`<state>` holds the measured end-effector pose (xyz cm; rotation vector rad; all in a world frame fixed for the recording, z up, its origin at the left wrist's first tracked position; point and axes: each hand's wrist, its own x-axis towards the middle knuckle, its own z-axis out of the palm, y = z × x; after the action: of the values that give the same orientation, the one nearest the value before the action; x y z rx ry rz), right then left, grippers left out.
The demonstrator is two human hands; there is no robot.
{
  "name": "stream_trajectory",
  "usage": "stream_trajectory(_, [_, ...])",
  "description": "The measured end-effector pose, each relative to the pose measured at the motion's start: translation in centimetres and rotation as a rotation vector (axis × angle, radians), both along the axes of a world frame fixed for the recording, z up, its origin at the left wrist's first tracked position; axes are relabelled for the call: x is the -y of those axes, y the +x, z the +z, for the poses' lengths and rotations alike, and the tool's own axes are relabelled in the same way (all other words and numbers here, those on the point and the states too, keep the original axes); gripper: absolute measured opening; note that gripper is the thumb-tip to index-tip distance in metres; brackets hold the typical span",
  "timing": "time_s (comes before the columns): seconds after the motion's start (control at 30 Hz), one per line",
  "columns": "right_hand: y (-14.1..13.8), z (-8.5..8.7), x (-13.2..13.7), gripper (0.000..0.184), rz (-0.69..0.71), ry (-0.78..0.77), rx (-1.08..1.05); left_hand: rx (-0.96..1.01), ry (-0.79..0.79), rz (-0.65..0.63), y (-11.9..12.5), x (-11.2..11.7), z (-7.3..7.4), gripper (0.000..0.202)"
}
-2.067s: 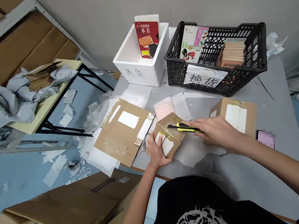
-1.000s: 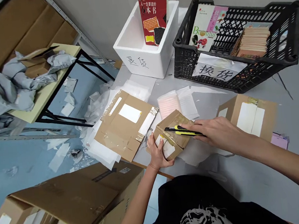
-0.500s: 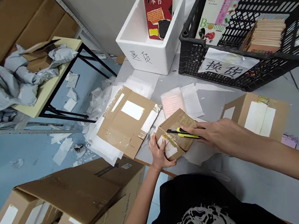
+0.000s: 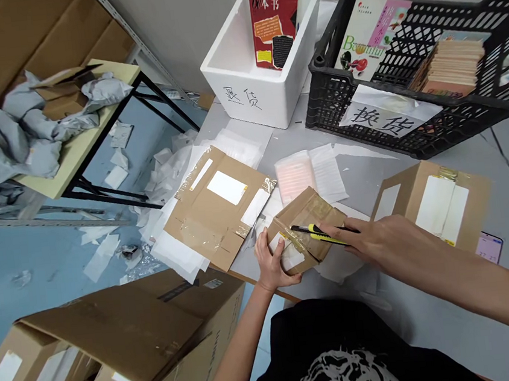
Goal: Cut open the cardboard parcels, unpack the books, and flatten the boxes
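Observation:
My left hand (image 4: 275, 262) grips a small taped cardboard package (image 4: 309, 233) at its near corner, with fingers on the clear tape and a white label. My right hand (image 4: 376, 244) is shut around a yellow-and-black utility knife (image 4: 325, 236). The tip of the knife rests on the taped top of the package. Just beyond the package lies a pink-and-white foam sheet (image 4: 307, 176). A flattened cardboard mailer (image 4: 215, 210) sits to the left, and a larger taped carton piece (image 4: 433, 208) lies to the right of my right hand.
On the grey table (image 4: 285, 139) stand a white foam box (image 4: 262, 86) holding books and a black plastic crate (image 4: 420, 118) with books. A phone (image 4: 489, 247) lies at right. Cardboard boxes (image 4: 116, 344) fill the lower left, and paper scraps litter the floor.
The knife has shifted slightly along the package top, and the package has turned a little. My head has moved, so the whole scene sits slightly differently in view.

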<state>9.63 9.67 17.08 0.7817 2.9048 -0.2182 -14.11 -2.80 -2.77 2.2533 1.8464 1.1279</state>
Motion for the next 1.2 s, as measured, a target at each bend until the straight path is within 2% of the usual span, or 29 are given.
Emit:
stream_trajectory(0.13, [0.4,0.1,0.8,0.066,0.012,0.005,0.025,-0.008,0.004,-0.008,-0.1,0.1,-0.1,0.111])
stream_trajectory(0.3, [1.1,0.5,2.1,0.085,0.003,0.005,0.164,-0.005,-0.006,-0.012,-0.2,0.1,0.0,0.11])
stream_trajectory(0.43, [1.3,0.6,3.1,0.094,-0.019,-0.013,0.187,0.004,0.004,-0.028,-0.4,0.2,0.0,0.108])
stream_trajectory(0.6, [1.8,-0.3,4.5,0.1,-0.014,0.005,0.172,-0.033,-0.016,-0.034,-0.6,0.3,0.3,0.116])
stream_trajectory(0.73, [2.2,-0.4,5.9,0.096,-0.071,0.068,0.151,-0.029,-0.032,-0.047,-0.6,0.2,0.6,0.112])
stream_trajectory(0.87, [2.8,0.5,5.7,0.082,-0.192,0.122,0.196,-0.047,-0.109,-0.039,0.0,-0.6,2.0,0.105])
stream_trajectory(1.0, [3.5,0.6,4.4,0.056,-0.486,0.113,0.069,-0.105,-0.331,0.085,2.5,-2.5,5.1,0.093])
stream_trajectory(1.13, [2.0,-1.1,4.5,0.056,-0.737,-0.042,-0.165,-0.145,-0.556,0.341,6.5,-5.4,7.5,0.09])
stream_trajectory(1.2, [0.3,-2.4,4.5,0.055,-0.81,-0.134,-0.206,-0.19,-0.644,0.39,8.1,-6.8,8.1,0.091])
